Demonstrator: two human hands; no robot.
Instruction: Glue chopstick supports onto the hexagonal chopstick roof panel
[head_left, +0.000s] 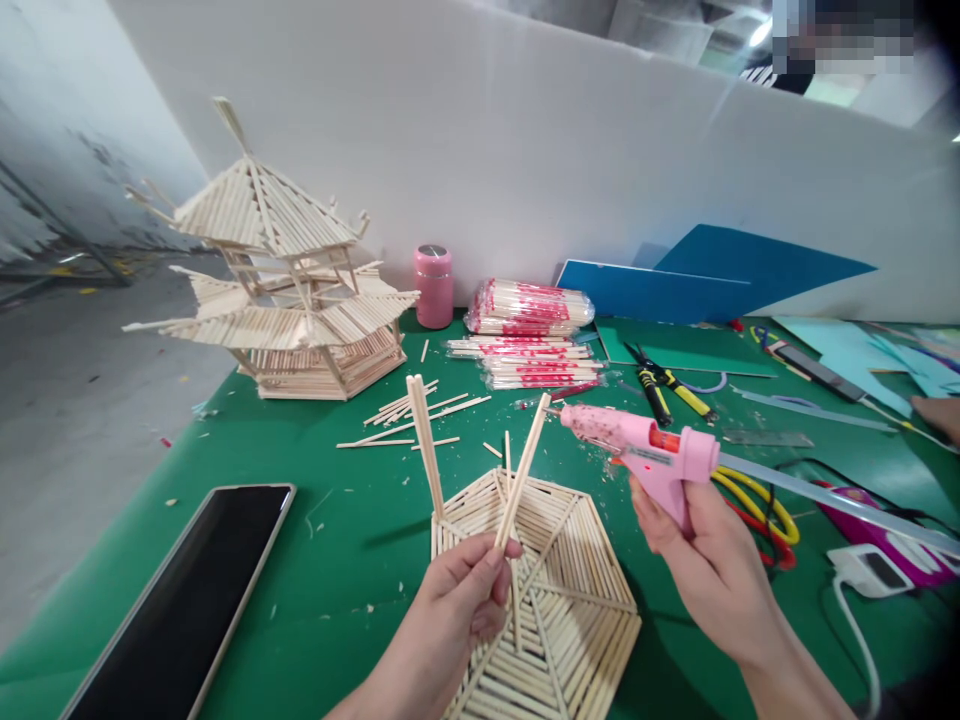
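Smooth white panelling (525, 150) stands behind a glossy green tabletop (337, 610), with rough grey concrete floor (90, 400) off to the left. On the left of the table lies a flat phone (184, 590), its black glass dark inside a pale, round-cornered rim. Behind it rises a two-tiered pagoda model (300, 328) of pale wooden sticks, with ribbed, sloping roofs and upturned corners. Loose sticks (405, 412) are scattered to its right, near a squat pink metallic canister (433, 290).

Further right, a slim stick bundle (425, 440) stands nearly upright at the edge of a many-sided wooden base (592, 545), whose strips run in wedges between spokes. Above this base the left hand (466, 588) pinches a second cluster of slender sticks (525, 465), tilted, between thumb and fingers. Crinkly clear packets (532, 345) with red print lie behind.

At the cluster's upper end sits the nozzle of a pink plastic glue gun (645, 440); whether they touch I cannot tell. The right hand (712, 560) is wrapped round its handle, and a translucent rod (832, 505) juts from the back. Beyond are yellow-and-black pliers (667, 385) and flat, angular blue boards (750, 270).
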